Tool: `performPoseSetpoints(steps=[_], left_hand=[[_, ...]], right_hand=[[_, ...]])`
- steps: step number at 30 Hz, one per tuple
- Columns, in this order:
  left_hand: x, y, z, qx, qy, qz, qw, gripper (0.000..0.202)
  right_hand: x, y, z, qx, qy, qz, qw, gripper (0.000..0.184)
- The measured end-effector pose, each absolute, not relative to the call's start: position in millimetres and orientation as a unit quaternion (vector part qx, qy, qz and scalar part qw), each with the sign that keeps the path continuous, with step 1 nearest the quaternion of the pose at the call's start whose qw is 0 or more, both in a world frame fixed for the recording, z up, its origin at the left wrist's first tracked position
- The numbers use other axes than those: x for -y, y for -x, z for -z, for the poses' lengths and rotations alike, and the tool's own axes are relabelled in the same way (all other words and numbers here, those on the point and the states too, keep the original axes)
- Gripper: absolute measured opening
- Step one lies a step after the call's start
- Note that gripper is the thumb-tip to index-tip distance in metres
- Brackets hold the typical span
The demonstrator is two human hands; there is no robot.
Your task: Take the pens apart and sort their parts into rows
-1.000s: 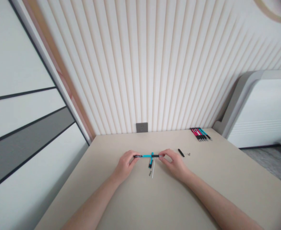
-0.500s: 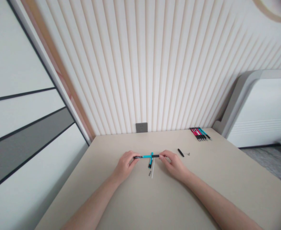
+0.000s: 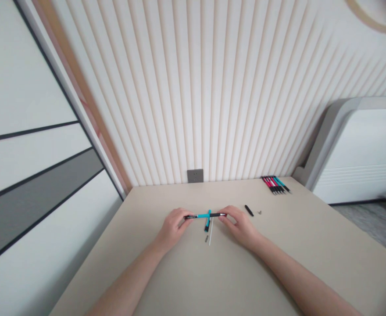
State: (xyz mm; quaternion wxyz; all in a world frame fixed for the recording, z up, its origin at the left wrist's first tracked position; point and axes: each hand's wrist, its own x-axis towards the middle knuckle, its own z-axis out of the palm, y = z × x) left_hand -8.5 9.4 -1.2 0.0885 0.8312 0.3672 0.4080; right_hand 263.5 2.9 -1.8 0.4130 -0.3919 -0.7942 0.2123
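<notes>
A blue and black pen (image 3: 203,215) lies level between my hands, above the table. My left hand (image 3: 175,226) is closed on its black left end. The fingers of my right hand (image 3: 237,223) are closed around the silver tip at its right end. Beneath the pen rests a blue pen barrel (image 3: 208,224) with a black end. Close beside that barrel are a thin white refill (image 3: 211,232) and a small spring-like piece (image 3: 206,239). To the right of my right hand lie a black grip tube (image 3: 249,210) and a tiny metallic piece (image 3: 259,212).
Several pink, black and blue pens (image 3: 276,184) lie in a row at the table's back right. A dark socket (image 3: 195,176) sits on the ribbed wall behind the beige table (image 3: 180,272). A white cabinet (image 3: 31,175) stands left, a pale headboard (image 3: 360,149) right.
The silver tip at the pen's right end now shows between my right fingers, where it was hidden before. Both hands keep their hold, and the view has shifted slightly.
</notes>
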Motion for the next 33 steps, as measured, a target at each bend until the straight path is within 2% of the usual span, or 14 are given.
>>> performPoseSetpoints(steps=[7, 16, 23, 25, 28, 33], left_hand=[[-11.3, 11.9, -1.1, -0.405, -0.802, -0.427, 0.106, 0.011], [-13.1, 13.8, 3.0, -0.431, -0.770, -0.446, 0.149, 0.014], [-13.8, 12.6, 1.8, -0.476, -0.706, -0.472, 0.227, 0.035], [-13.9, 11.8, 0.8, -0.486, -0.685, -0.484, 0.244, 0.030], [-13.8, 11.6, 0.3, -0.500, -0.672, -0.493, 0.233, 0.021], [-11.9, 12.9, 2.7, -0.480, -0.705, -0.499, 0.156, 0.021]], right_hand=[[-6.7, -267.0, 5.6, 0.769, 0.406, -0.220, 0.443, 0.019], [-3.2, -264.5, 1.6, 0.807, 0.386, -0.193, 0.404, 0.014], [-6.7, -267.7, 2.0, 0.790, 0.408, -0.166, 0.427, 0.019], [-6.6, -268.4, 1.5, 0.792, 0.406, -0.166, 0.426, 0.020], [-5.9, -267.9, 1.5, 0.798, 0.398, -0.170, 0.420, 0.021], [-7.7, -267.9, 4.5, 0.798, 0.402, -0.159, 0.420, 0.021]])
